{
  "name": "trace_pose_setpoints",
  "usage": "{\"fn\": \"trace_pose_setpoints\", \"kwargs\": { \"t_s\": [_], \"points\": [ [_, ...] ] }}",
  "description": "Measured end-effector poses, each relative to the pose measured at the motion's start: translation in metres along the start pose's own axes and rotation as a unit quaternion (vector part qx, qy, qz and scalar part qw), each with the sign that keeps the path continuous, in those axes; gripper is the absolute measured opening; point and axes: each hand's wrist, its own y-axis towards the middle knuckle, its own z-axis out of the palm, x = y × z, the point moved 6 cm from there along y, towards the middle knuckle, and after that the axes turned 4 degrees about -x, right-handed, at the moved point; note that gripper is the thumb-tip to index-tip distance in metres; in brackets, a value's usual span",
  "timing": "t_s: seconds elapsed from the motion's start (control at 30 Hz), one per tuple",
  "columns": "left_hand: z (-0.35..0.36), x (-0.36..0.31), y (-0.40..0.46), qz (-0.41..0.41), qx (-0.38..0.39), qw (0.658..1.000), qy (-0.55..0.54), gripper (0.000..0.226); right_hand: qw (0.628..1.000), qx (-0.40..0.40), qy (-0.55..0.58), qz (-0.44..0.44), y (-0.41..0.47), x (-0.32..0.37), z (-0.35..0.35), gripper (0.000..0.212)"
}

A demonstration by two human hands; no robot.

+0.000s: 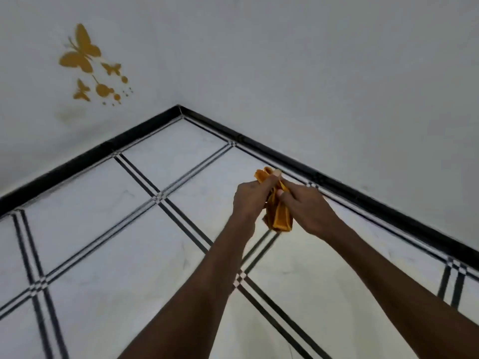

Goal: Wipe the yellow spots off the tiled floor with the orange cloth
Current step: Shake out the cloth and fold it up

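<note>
left hand [250,200] + right hand [304,206] grip orange cloth [278,216] | above tiled floor [103,229]

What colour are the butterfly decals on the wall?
The butterfly decals are golden yellow on a pale grey wall, seen clearly in the head view.

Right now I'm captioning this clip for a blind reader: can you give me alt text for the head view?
Both hands, the left hand and the right hand, hold a bunched orange cloth in the air above a white tiled floor with black lines. Beyond lie a room corner with black skirting and yellow butterfly decals on the left wall.
</note>
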Motion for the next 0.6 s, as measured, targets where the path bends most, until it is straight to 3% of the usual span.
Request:
{"fn": "trace_pose_setpoints", "kwargs": {
  "t_s": [0.1,0.2,0.33,0.4,0.47,0.6],
  "points": [
    [-0.030,-0.102,-0.030,0.031,-0.012,0.999,-0.011,0.042,0.999,-0.007,0.044,-0.020,0.010,0.087,-0.063,0.034],
    [-0.053,-0.201,-0.069,0.065,0.002,0.998,-0.005,0.029,0.989,-0.056,0.131,0.040,0.020,0.158,-0.131,0.027],
    [-0.087,-0.318,-0.119,0.084,-0.008,0.996,-0.012,0.034,0.970,-0.103,0.170,0.138,0.029,0.245,-0.221,0.023],
    [-0.100,-0.375,-0.147,0.087,-0.003,0.996,-0.020,0.038,0.961,-0.069,0.215,0.160,0.028,0.293,-0.257,0.024],
    [-0.109,-0.425,-0.174,0.105,-0.010,0.994,-0.014,0.039,0.958,-0.012,0.244,0.151,0.023,0.340,-0.280,0.040],
    [-0.121,-0.506,-0.213,0.110,0.028,0.993,0.018,0.035,0.969,0.045,0.222,0.098,0.011,0.425,-0.323,0.044]
  ]
}}
